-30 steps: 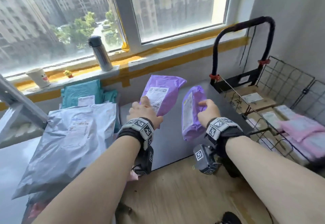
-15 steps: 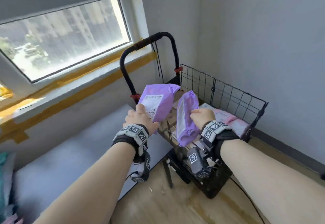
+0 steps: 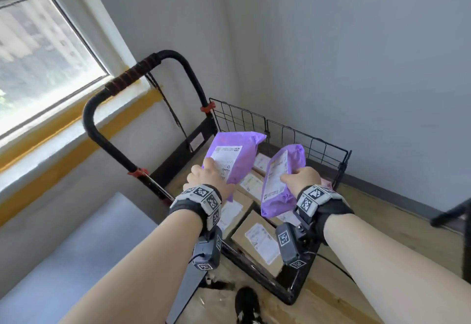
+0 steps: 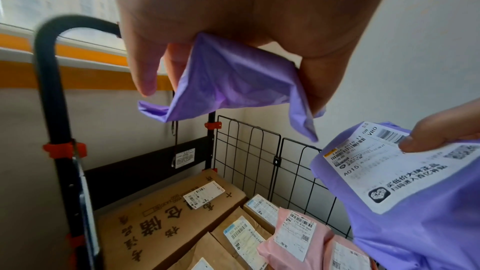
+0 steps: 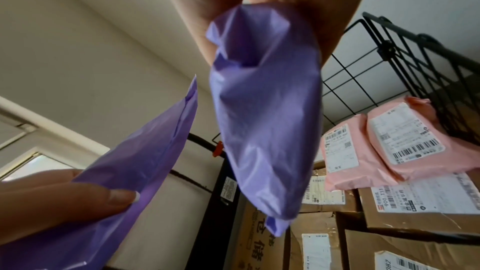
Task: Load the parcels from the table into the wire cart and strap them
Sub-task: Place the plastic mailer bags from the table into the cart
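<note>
I hold two purple mailer parcels over the black wire cart (image 3: 280, 125). My left hand (image 3: 209, 178) grips the flatter purple parcel (image 3: 234, 155) (image 4: 233, 81) (image 5: 116, 192) by its near edge, label up. My right hand (image 3: 300, 179) grips the plumper purple parcel (image 3: 283, 178) (image 5: 265, 120) (image 4: 405, 192) on edge, its label facing left. Both parcels hang above the cart's load of brown cardboard boxes (image 3: 257, 242) (image 4: 161, 219) and pink mailers (image 4: 293, 233) (image 5: 384, 141).
The cart's black looped handle (image 3: 132, 76) rises at its left end, by the window sill with yellow tape (image 3: 76, 122). A grey table top (image 3: 76, 260) lies at lower left. Grey walls close the corner behind the cart. A dark shoe (image 3: 247, 303) stands on the wooden floor.
I have turned right from the table to the cart, carrying both purple parcels. They now hang over the cart's inside, with the loaded boxes directly under them.
</note>
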The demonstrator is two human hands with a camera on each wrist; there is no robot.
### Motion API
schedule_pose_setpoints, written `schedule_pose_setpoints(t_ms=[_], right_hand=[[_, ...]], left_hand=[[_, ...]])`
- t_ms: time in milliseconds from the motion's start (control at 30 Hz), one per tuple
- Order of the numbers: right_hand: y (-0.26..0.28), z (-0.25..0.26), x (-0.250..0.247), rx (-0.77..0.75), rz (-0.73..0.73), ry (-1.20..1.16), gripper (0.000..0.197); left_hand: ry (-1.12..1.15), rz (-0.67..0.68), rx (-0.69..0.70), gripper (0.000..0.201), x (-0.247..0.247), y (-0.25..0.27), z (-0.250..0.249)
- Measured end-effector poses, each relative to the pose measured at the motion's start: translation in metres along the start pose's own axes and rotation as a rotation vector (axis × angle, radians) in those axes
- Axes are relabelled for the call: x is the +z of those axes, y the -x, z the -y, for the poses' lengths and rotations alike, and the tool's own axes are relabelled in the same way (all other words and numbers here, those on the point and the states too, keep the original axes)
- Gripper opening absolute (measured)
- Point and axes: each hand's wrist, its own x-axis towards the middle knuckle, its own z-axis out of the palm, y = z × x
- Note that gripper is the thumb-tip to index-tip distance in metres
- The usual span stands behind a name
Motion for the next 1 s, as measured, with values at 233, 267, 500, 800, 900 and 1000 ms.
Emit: schedule_pose_setpoints(t_ms=[233, 267, 500, 800, 900, 1000], right_hand=[[-0.083, -0.003, 0.033, 0.175, -0.017, 0.064, 0.019], [-0.092, -0.005, 0.039, 0.204, -0.022, 0.075, 0.015], [-0.153, -0.032, 0.088, 0.334, -0.132, -0.062, 0.016], [-0.215, -0.076, 0.127, 0.360, -0.245, -0.279, 0.021], [-0.224, -0.092, 0.131, 0.352, -0.275, -0.293, 0.029], [-0.230, -0.100, 0.132, 0.327, -0.317, -0.302, 0.032]], left_hand=[[-0.127, 0.136, 0.082, 0.078, 0.034, -0.110, -0.019], [-0.148, 0.160, 0.095, 0.077, 0.041, -0.125, -0.020], [-0.305, 0.292, 0.179, 0.081, 0.101, -0.209, -0.030], [-0.281, 0.289, 0.188, 0.096, 0.201, -0.266, -0.057], [-0.304, 0.429, 0.223, 0.097, 0.231, -0.282, -0.064], [-0.354, 0.619, 0.351, 0.067, 0.255, -0.290, -0.060]])
